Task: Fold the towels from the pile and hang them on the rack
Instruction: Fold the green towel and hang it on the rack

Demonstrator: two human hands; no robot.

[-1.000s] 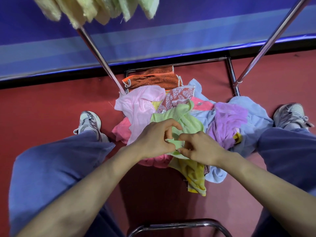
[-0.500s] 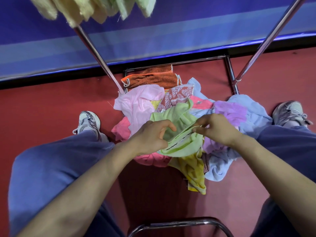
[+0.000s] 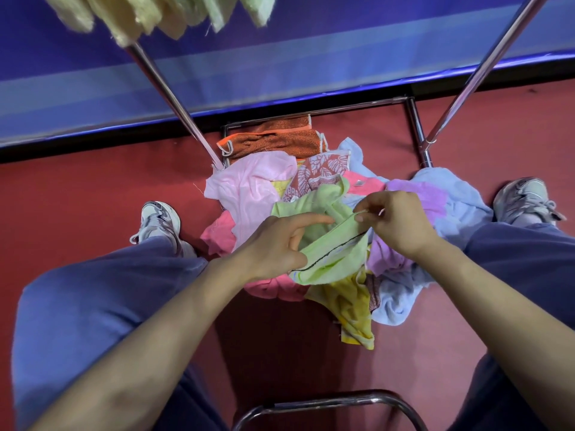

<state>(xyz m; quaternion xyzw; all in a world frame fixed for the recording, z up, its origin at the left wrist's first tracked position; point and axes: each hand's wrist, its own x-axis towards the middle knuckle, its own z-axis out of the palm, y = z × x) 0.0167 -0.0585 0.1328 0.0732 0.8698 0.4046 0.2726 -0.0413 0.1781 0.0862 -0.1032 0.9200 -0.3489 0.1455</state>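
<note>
As they draw apart, the left grip [image 3: 273,244] and right grip [image 3: 398,222] each pinch the hem of the green towel [image 3: 333,258], starting its fold.

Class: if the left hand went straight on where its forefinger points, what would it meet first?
Probably a fold of the green towel, just ahead of the left hand; the right hand lies beyond. Depth unclear.

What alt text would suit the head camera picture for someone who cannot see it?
A person's left hand and right hand pinch the edge of a light green towel above a colourful pile of towels on a red floor. Pale towels hang on the metal rack.
</note>
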